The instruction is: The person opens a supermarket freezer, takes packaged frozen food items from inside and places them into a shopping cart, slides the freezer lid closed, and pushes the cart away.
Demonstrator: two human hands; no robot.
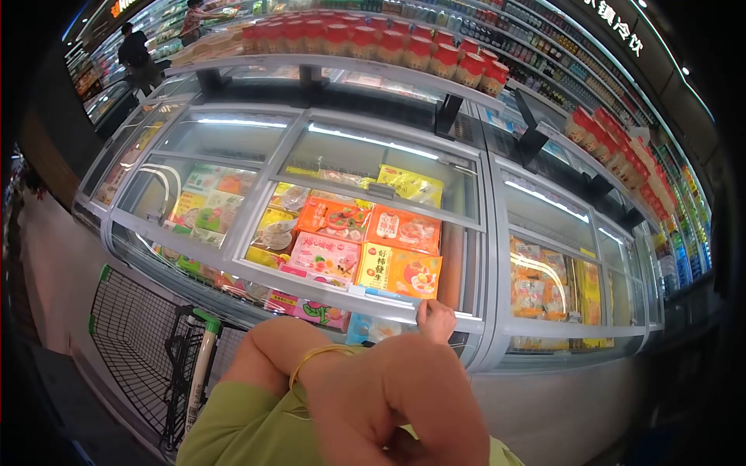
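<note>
My right hand (436, 321) is at the front edge of the freezer's glass lid (350, 293), its fingers curled over the frame. Large and close to the camera, my left hand (412, 392) is bent with its fingers folded; its fingertips and anything in them are hidden. A yellow bracelet (311, 359) circles the left wrist. Under the glass lie an orange and yellow box (399, 270), a pink box (325, 256), an orange box (334, 217), another orange box (403, 227) and a yellow bag (410, 185).
A wire shopping cart (144, 334) with a green-ended handle (203, 342) stands at the left. More freezer sections (571, 268) extend to both sides. Red-lidded tubs (416, 53) line the shelf above. Two people (136, 56) stand far back at the upper left.
</note>
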